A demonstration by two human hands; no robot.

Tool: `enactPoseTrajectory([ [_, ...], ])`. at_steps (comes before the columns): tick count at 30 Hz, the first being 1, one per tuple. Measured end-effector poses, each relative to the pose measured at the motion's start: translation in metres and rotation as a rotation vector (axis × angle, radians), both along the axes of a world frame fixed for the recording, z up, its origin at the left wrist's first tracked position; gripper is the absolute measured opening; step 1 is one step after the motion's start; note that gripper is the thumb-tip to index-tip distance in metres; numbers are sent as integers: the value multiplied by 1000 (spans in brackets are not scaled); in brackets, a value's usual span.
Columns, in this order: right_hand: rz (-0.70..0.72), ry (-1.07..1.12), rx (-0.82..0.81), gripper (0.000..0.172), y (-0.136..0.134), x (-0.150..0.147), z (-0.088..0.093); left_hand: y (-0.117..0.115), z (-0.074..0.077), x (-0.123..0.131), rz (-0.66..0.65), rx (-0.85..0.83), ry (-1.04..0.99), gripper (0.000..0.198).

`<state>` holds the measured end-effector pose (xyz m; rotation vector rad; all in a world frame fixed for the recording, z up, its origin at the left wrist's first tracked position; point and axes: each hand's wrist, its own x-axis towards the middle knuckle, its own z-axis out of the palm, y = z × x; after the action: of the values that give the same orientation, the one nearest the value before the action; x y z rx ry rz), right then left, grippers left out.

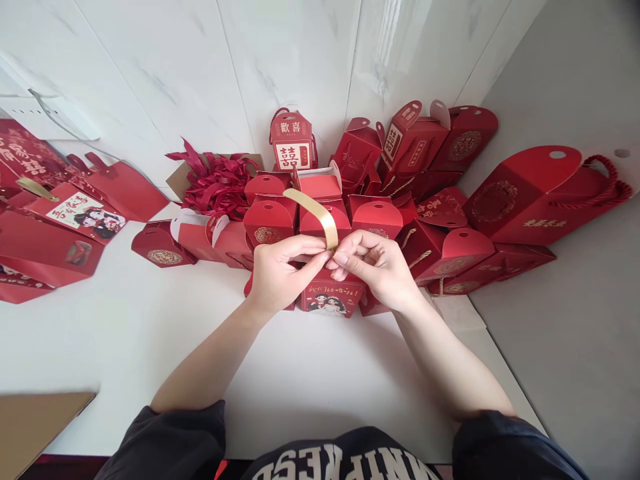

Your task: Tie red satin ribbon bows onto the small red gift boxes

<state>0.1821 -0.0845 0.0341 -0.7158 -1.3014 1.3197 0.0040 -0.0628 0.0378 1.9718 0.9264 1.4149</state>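
A shiny gold ribbon (320, 215) curves up and to the left from the fingertips of both hands. My left hand (283, 268) pinches its lower end between thumb and fingers. Close against it, my right hand (374, 264) is also pinched at that same end, thumb over the fingers. The very tip of the ribbon is hidden by the fingers. Just behind and below the hands stands a red gift box (333, 300) printed with a cartoon couple, its upper part partly covered by them.
Red gift boxes (270, 220) crowd the white table (165, 347) behind the hands. Crimson ribbons (217, 183) fill a cardboard box at the back. More red boxes (55, 233) stand at left. A cardboard piece (40, 423) lies front left; a grey wall (575, 320) bounds the right.
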Motion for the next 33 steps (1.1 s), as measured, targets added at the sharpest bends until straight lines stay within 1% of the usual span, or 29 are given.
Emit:
enactPoseTrajectory([
  [2, -2, 7, -1, 19, 0, 0, 0, 0, 0, 1, -4, -31, -25, 11],
  [7, 40, 77, -46, 15, 2, 3, -1, 1, 3, 4, -105, -188, -130, 18],
  [10, 68, 120, -84, 13, 3, 4, -1, 1, 3, 4, -117, -220, -157, 19],
  [14, 62, 110, -119, 16, 3, 4, -1, 0, 2, 4, -90, -206, -154, 19],
  [18, 40, 66, -101, 16, 4, 6, 0, 0, 0, 5, -58, -170, -125, 19],
  [22, 9, 11, -69, 18, 4, 7, 1, -1, -4, 6, -5, -83, -72, 17],
  [27, -37, -45, -48, 25, 3, 6, 3, -3, -8, 6, 68, 59, 10, 15],
  [30, -59, -71, -10, 27, 3, 5, 2, -4, -6, 6, 35, 42, 28, 18],
  [33, -144, -132, 85, 28, 3, 5, 1, -5, -2, 5, -15, -8, 19, 25],
])
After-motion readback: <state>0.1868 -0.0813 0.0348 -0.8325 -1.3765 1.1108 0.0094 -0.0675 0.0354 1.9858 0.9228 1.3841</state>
